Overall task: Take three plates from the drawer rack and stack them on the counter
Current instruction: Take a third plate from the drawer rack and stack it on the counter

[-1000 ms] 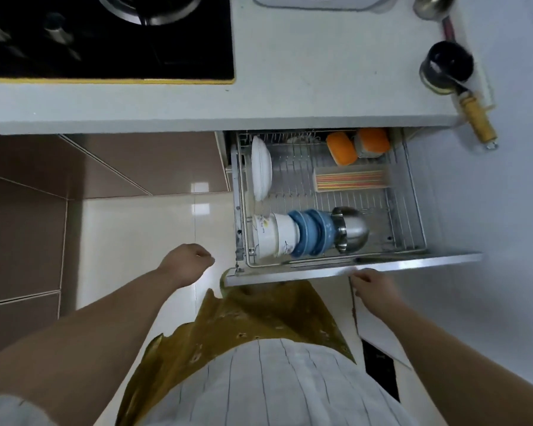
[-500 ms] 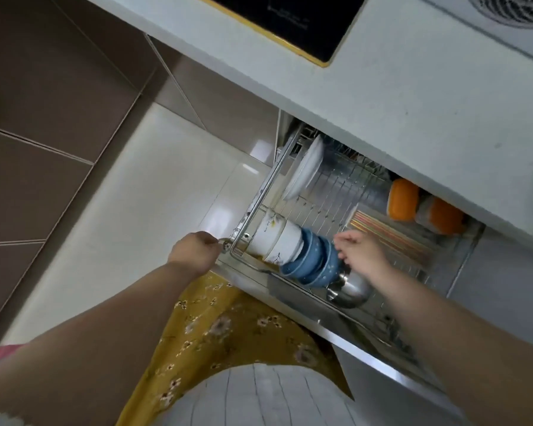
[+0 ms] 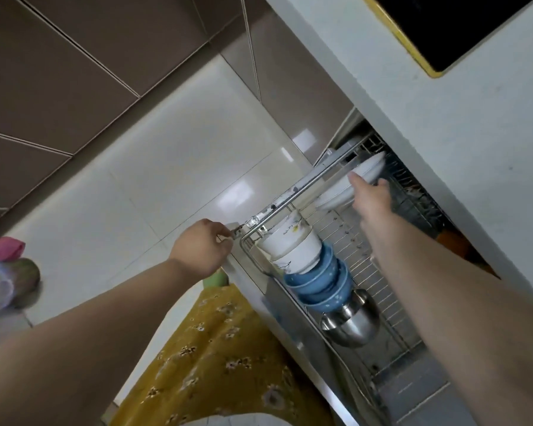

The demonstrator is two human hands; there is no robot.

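Observation:
White plates (image 3: 339,193) stand on edge at the far end of the pulled-out wire drawer rack (image 3: 379,272), partly under the counter (image 3: 462,124). My right hand (image 3: 371,196) reaches over the rack, thumb and fingers spread around the plates' rim; whether it grips them is unclear. My left hand (image 3: 202,249) is curled on the drawer's near front corner (image 3: 237,232), by the metal rail.
White bowls (image 3: 293,244), blue bowls (image 3: 319,282) and a steel bowl (image 3: 350,322) lie in a row in the rack's front. Orange items (image 3: 451,242) sit at its back. A black hob (image 3: 462,29) is set in the counter. Glossy floor tiles lie to the left.
My right hand went from the drawer front, past the blue bowls, to the white plates at the rack's far end. My left hand stays at the drawer corner. The view tilted left.

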